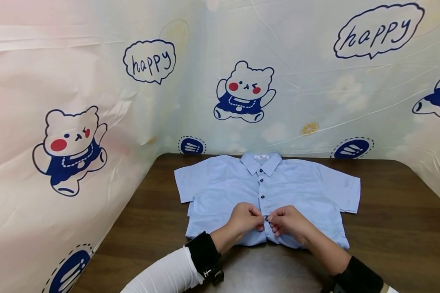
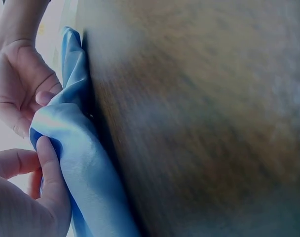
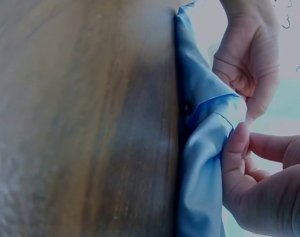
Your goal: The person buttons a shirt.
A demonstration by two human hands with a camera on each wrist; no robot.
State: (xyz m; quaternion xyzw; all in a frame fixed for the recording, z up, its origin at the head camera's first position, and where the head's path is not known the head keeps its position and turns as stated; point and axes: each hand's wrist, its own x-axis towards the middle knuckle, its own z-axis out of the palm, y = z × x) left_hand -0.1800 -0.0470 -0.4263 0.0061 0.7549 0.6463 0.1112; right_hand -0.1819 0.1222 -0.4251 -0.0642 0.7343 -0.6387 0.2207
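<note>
A light blue short-sleeved shirt (image 1: 220, 183) lies front up on the table, its collar (image 1: 261, 163) at the far side. Dark buttons run down the placket. Low on the placket, my left hand (image 1: 246, 219) pinches the cloth edge between thumb and fingers. Just to its right, my right hand (image 1: 287, 221) pinches the placket at a dark button (image 1: 267, 218), fingertips close to the left hand's. Both wrist views show the fabric (image 2: 86, 153) raised in a fold between the two hands, with the fingers (image 3: 235, 153) curled at its edge.
The dark wooden table (image 1: 139, 232) extends around the shirt, and its near part shines. A printed curtain (image 1: 304, 89) with bears and "happy" bubbles rises behind and at the sides. Black bands (image 1: 203, 249) with cameras wrap both wrists.
</note>
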